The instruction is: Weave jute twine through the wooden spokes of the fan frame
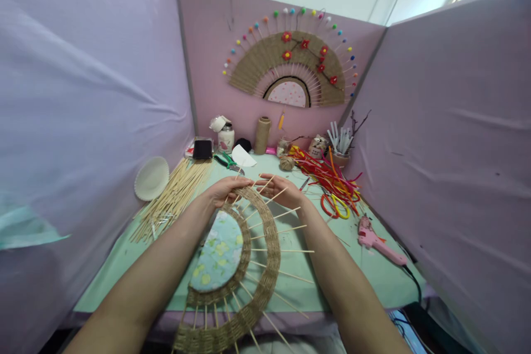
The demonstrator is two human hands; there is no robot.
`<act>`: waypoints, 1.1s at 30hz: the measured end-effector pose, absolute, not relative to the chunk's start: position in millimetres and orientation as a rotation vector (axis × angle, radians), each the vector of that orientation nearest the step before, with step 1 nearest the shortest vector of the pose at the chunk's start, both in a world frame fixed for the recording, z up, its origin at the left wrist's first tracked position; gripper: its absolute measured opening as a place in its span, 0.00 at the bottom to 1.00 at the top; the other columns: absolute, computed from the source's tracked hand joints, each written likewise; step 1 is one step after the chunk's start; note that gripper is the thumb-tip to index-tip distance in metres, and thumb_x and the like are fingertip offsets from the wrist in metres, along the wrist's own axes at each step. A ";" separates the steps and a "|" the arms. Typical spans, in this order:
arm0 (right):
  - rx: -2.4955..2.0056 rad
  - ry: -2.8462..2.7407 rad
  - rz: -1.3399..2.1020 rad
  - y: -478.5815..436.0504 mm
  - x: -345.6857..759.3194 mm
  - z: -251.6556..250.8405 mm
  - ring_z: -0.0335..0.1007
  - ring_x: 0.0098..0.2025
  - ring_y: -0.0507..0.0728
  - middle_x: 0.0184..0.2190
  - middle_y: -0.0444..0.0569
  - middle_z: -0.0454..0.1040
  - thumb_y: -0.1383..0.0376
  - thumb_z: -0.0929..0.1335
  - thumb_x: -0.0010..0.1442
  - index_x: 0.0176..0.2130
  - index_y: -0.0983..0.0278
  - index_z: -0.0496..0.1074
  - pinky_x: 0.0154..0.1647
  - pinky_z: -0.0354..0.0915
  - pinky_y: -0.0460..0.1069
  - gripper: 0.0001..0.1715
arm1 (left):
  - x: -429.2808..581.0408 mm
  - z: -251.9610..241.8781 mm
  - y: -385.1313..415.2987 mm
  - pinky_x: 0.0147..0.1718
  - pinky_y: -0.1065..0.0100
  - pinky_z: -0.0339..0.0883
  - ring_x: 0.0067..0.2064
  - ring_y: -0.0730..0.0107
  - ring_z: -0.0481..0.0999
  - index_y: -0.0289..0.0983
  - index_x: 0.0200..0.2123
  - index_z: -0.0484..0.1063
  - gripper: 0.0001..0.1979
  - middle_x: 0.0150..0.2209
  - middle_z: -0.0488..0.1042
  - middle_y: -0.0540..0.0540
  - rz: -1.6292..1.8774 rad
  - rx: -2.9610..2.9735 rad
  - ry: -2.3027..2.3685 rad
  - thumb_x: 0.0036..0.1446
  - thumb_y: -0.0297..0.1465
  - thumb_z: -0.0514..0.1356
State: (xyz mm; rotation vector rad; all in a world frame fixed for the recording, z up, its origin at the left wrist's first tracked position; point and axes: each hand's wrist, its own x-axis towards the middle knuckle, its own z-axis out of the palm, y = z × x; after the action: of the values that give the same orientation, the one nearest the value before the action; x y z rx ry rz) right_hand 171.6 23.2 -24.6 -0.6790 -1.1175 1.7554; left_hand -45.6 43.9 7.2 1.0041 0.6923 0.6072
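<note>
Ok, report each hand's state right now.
Left hand: closed, holding the semicircular brown woven-twine fan by its far end.
Right hand: open, beside the fan's thin pale wooden sticks; whether it touches cannot be told.

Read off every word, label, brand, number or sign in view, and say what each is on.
No readable text anywhere.
Jar: reddish marking, too small to tell whether any of it is lettering.
Glue gun: any brand is too small to read.
Held fan: patterned cloth and weave, no lettering visible.
Wall fan: flowers and weave, no lettering visible.
</note>
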 end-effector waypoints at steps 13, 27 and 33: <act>-0.886 -1.299 1.702 12.6 171.3 -32.8 0.45 0.18 0.45 0.16 0.37 0.59 0.58 0.75 0.45 0.37 0.66 0.75 0.19 0.42 0.45 0.20 | -42.4 2.0 46.3 0.08 0.82 0.44 0.15 0.85 0.59 0.29 0.35 0.77 0.23 0.26 0.73 0.43 0.630 0.829 0.767 0.61 0.44 0.53; -1.111 -1.312 1.524 17.0 179.3 -29.5 0.40 0.17 0.44 0.14 0.34 0.52 0.56 0.75 0.43 0.28 0.66 0.71 0.19 0.36 0.45 0.18 | -39.8 -1.2 42.4 0.13 0.79 0.38 0.17 0.88 0.52 0.31 0.36 0.78 0.17 0.24 0.70 0.51 0.672 1.092 0.813 0.40 0.30 0.70; -0.846 -0.995 1.708 27.9 190.2 -28.3 0.42 0.17 0.45 0.16 0.35 0.52 0.53 0.74 0.47 0.23 0.63 0.60 0.18 0.41 0.43 0.23 | -36.2 -4.2 41.6 0.15 0.77 0.36 0.17 0.88 0.49 0.31 0.38 0.78 0.20 0.21 0.67 0.52 0.655 1.112 0.830 0.39 0.31 0.71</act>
State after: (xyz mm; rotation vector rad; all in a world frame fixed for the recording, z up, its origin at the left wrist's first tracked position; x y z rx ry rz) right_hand 190.2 27.9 -28.3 -0.8460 -0.9954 1.7077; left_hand -36.2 41.6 -4.2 1.1119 0.8302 0.6551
